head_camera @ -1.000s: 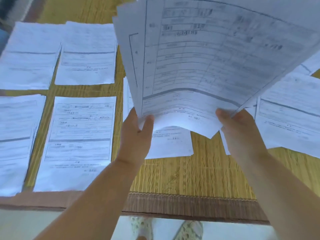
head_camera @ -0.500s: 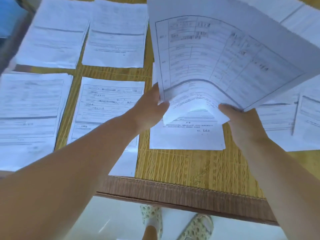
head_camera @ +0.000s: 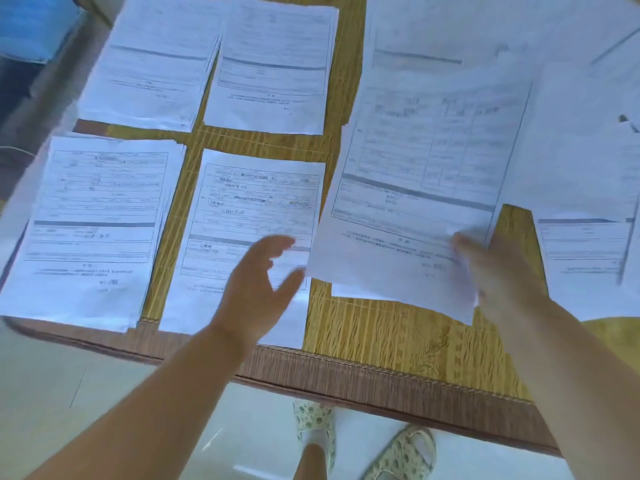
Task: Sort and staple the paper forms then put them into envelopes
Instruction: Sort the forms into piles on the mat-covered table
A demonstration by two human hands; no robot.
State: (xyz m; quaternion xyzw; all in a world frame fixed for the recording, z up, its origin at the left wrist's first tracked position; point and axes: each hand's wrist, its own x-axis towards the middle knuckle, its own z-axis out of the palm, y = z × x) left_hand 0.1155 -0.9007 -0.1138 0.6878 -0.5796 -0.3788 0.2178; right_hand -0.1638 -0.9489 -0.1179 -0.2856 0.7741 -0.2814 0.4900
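My right hand (head_camera: pixel 491 271) pinches the lower right corner of a bundle of printed forms (head_camera: pixel 415 188), thumb on top; the bundle lies low over the pile at centre right. Just left of the bundle's lower left corner, my left hand (head_camera: pixel 263 282) hovers with fingers spread and holds nothing, above a single form (head_camera: pixel 256 202) on the mat. Other piles of forms lie at near left (head_camera: pixel 93 220), far left (head_camera: pixel 152 60), far centre (head_camera: pixel 273 64) and right (head_camera: pixel 585 244).
The forms lie on a yellow woven mat (head_camera: pixel 391 337) with a brown front border (head_camera: pixel 346 379). White floor and my two sandalled feet (head_camera: pixel 360 441) show below the edge. Something blue (head_camera: pixel 31 26) sits at the far left corner.
The raised bundle has come down toward the mat. My left hand has let go of its lower left corner and opened; my right hand still holds it.
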